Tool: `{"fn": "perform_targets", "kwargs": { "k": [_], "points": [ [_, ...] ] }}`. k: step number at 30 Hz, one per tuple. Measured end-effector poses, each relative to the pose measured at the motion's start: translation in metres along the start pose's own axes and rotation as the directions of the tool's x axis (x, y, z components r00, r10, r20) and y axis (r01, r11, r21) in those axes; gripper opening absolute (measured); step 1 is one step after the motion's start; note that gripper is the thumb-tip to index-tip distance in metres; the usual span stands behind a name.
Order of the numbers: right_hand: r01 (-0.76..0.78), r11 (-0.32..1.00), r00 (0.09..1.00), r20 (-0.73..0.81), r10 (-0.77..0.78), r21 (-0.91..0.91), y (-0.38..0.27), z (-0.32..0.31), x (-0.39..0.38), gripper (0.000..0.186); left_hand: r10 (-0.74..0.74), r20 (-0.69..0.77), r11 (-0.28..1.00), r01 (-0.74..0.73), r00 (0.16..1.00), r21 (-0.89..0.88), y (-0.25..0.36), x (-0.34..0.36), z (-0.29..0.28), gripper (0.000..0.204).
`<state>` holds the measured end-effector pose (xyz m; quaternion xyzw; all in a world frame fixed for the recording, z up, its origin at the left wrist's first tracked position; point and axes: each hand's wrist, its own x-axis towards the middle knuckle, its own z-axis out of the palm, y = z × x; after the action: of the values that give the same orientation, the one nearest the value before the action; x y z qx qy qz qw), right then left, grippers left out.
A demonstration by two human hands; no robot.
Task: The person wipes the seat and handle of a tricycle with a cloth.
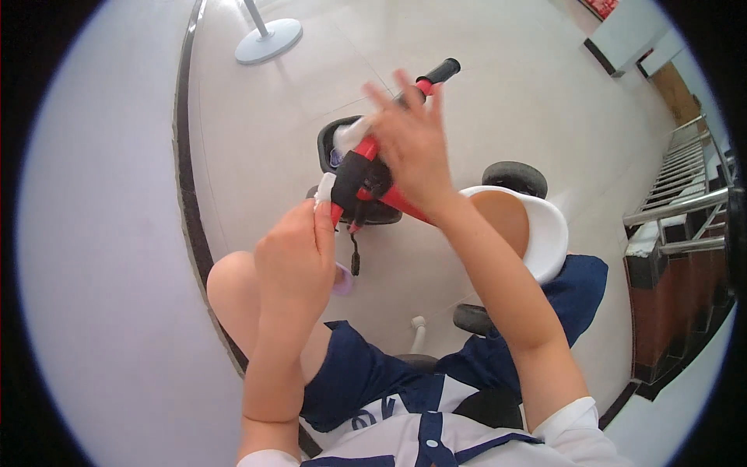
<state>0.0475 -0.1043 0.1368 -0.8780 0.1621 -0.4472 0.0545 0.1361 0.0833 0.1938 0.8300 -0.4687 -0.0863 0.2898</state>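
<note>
A small tricycle stands before me, with a red handlebar (366,146) that has a black sleeve (350,180) round its middle and a black grip (444,71) at its far end. My left hand (299,245) is closed at the near end of the bar, thumb pressed on a small white cloth-like piece (324,187); the near grip is hidden by this hand. Over the bar, my right hand (412,144) has its fingers spread and is blurred by motion. Beside its thumb, another white piece (352,137) lies over the black basket (327,144); whether they touch I cannot tell.
A white seat (551,237) with a brown pad (498,222) and black wheels (516,178) are at the right. My bare knee (231,292) is close on the left, near the wall (109,233). A stand's round base (269,42) is farther off; metal railings (685,206) run along the right.
</note>
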Motion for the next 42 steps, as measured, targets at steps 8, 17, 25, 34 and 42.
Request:
{"fn": "perform_targets", "kwargs": {
  "k": [8,17,25,34,42],
  "points": [
    [-0.207,0.917,0.977,0.113,0.179,0.34,-0.04,0.007,-0.002,0.02,0.037,0.0,0.999,-0.037,0.999,0.017,-0.002,-0.003,-0.003,0.029],
    [-0.147,0.963,0.987,-0.024,0.156,0.226,0.013,0.005,0.01,0.03,0.023,0.015,1.0,-0.022,1.0,-0.015,0.003,0.0,-0.006,0.029],
    [-0.214,0.845,0.973,0.025,0.231,0.489,-0.051,0.006,-0.013,0.023,-0.03,0.013,1.0,0.03,0.999,-0.003,0.011,-0.005,-0.003,0.033],
    [-0.011,0.868,0.994,0.097,-0.042,0.497,-0.021,-0.026,-0.036,0.034,0.045,-0.322,0.998,-0.03,0.946,0.051,0.01,-0.007,0.008,0.02],
    [-0.257,0.852,0.945,-0.066,0.32,0.457,0.013,-0.015,0.006,0.031,0.255,-0.39,0.966,-0.218,0.885,0.138,-0.002,-0.011,0.016,0.017]
  ]
}}
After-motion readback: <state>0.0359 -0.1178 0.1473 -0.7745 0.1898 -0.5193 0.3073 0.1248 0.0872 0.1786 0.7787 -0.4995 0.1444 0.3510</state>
